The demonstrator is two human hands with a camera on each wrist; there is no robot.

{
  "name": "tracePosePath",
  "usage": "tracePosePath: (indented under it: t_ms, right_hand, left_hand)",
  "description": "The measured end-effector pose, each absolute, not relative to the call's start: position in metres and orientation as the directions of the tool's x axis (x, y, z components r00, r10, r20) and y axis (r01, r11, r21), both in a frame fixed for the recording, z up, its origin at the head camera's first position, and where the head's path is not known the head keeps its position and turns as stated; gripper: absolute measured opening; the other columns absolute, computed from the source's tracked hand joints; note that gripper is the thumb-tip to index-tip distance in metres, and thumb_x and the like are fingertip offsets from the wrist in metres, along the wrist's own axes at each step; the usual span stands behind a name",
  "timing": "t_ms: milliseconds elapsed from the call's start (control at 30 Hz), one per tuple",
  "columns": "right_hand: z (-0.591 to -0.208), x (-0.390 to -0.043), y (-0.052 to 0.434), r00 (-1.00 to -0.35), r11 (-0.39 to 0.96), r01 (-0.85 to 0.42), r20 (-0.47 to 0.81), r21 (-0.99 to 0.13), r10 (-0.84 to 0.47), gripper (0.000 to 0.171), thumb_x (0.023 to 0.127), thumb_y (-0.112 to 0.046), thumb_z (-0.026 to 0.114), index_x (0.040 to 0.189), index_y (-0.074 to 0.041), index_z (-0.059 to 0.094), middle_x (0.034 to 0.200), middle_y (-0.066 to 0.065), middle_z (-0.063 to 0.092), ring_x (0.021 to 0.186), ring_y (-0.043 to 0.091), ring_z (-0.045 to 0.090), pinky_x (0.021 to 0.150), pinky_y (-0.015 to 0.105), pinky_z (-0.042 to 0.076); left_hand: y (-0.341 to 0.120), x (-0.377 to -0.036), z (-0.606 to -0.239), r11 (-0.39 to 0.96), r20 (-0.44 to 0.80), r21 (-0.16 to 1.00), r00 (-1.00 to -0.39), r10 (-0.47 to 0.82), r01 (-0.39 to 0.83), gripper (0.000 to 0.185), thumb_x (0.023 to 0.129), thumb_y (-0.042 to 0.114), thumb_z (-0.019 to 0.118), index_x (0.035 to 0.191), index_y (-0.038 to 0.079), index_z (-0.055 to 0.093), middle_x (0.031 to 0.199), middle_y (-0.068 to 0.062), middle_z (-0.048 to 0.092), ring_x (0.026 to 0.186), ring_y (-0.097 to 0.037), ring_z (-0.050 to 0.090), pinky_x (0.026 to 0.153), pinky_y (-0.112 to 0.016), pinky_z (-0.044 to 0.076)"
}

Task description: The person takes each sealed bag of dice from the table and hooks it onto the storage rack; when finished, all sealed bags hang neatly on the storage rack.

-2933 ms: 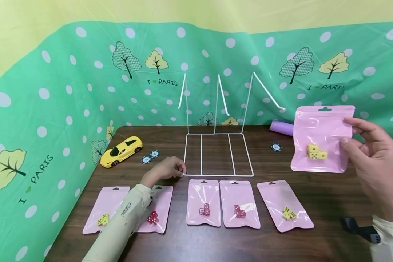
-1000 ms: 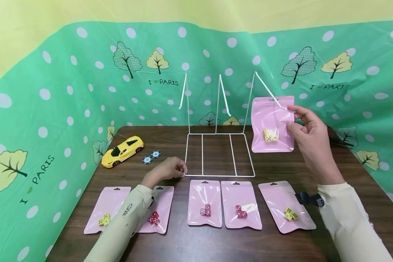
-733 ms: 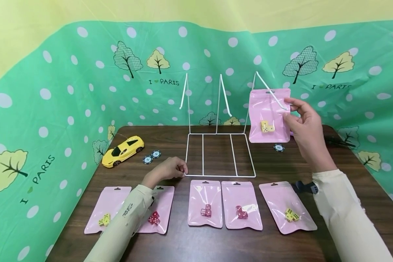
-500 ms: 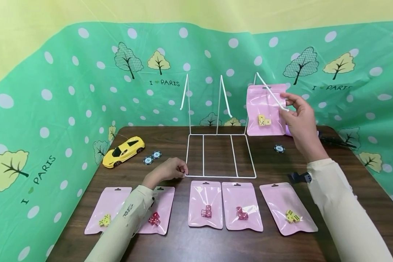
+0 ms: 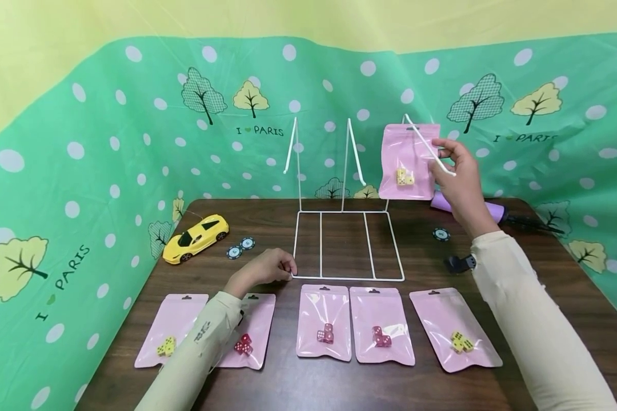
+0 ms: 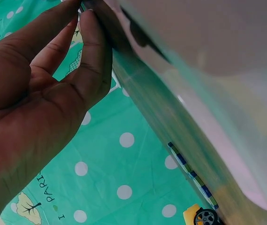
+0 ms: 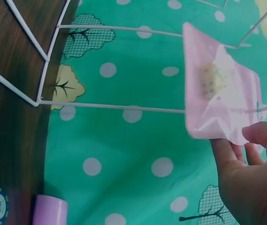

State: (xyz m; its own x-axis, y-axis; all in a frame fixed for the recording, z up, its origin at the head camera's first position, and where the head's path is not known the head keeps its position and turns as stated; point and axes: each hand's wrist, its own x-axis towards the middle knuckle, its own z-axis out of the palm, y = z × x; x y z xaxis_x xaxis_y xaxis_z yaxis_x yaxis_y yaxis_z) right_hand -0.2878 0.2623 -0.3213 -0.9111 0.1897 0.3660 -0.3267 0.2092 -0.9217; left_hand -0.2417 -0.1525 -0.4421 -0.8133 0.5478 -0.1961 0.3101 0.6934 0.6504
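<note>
Pinched by right hand [image 5: 455, 171], pink pouch [image 5: 408, 162] (yellow dice inside) hangs leftward.

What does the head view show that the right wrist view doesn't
Only the head view shows the left hand touching the rack's front corner, five pouches lying flat on the table, such as one with red dice, and the toy car. Only the right wrist view shows the raised pouch nearly edge-on. Both show the right hand pinching the raised pouch with yellow dice, the white wire rack, a poker chip and the purple cylinder.
</note>
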Motion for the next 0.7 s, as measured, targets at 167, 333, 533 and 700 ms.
tracePosePath:
  t_ms: [167,333,533,700]
  right_hand:
    - [-0.328,-0.287,0.270,-0.926,0.200,-0.297,0.333,-0.934,0.179,0.045,0.108,-0.006,0.062,0.152,-0.008,0.055,0.127,-0.003,0.055,0.124,0.020,0.066,0.084,0.013,0.054]
    - [-0.332,-0.284,0.275,-0.928,0.101,-0.308,0.322,-0.946,0.186,0.046,0.107,-0.004,0.064,0.151,-0.004,0.053,0.135,0.000,0.055,0.132,0.020,0.063,0.091,0.012,0.053]
    - [-0.338,-0.279,0.275,-0.921,0.054,-0.346,0.350,-0.937,0.169,0.046,0.106,-0.004,0.065,0.150,0.002,0.052,0.129,0.000,0.056,0.111,0.007,0.067,0.091,0.014,0.055]
    - [-0.339,-0.273,0.279,-0.906,0.067,-0.372,0.378,-0.926,0.192,0.044,0.106,0.001,0.061,0.149,-0.004,0.055,0.132,0.001,0.057,0.117,0.010,0.065,0.092,0.013,0.053]
  left_hand:
    - [-0.152,-0.241,-0.440,0.693,-0.199,0.655,-0.815,0.544,0.302,0.012,0.095,-0.006,0.077,0.093,0.006,0.076,0.082,-0.001,0.065,0.078,-0.013,0.058,0.069,-0.027,0.050]
    - [-0.152,-0.241,-0.441,0.690,-0.200,0.657,-0.812,0.548,0.304,0.013,0.094,-0.006,0.077,0.093,0.006,0.076,0.082,-0.001,0.065,0.077,-0.013,0.058,0.069,-0.026,0.050]
    - [-0.152,-0.241,-0.443,0.696,-0.203,0.652,-0.815,0.543,0.301,0.013,0.095,-0.006,0.078,0.092,0.007,0.076,0.082,-0.001,0.065,0.077,-0.013,0.058,0.069,-0.026,0.050]
    - [-0.152,-0.242,-0.443,0.695,-0.211,0.656,-0.814,0.541,0.292,0.013,0.096,-0.005,0.077,0.092,0.007,0.076,0.083,-0.002,0.066,0.077,-0.014,0.059,0.069,-0.027,0.051]
